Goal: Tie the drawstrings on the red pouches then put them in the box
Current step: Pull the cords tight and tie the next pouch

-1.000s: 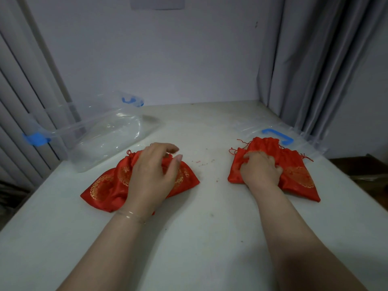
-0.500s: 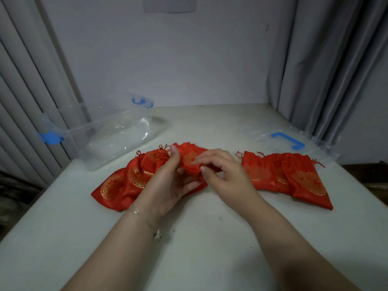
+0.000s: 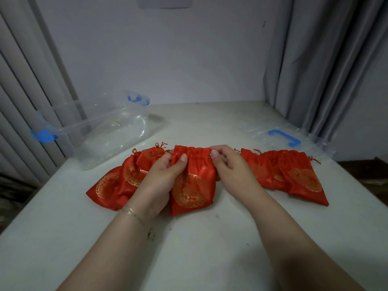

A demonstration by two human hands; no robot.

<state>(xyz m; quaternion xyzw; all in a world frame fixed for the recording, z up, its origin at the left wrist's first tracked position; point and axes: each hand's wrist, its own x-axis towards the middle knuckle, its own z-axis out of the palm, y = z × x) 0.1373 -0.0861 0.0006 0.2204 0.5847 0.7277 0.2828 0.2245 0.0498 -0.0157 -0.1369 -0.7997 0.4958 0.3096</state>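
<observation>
While hands pinch its gathered top, satin pouch (image 3: 193,185) (gold roundel), flat.

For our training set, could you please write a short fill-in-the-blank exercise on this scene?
1. Both hands hold the top edge of the ____ pouch.
2. The clear box stands on the table at the person's ____.
3. The lid has a ____ handle.
4. The left hand grips the pouch's left ____.

Missing: middle; left; blue; corner
</observation>
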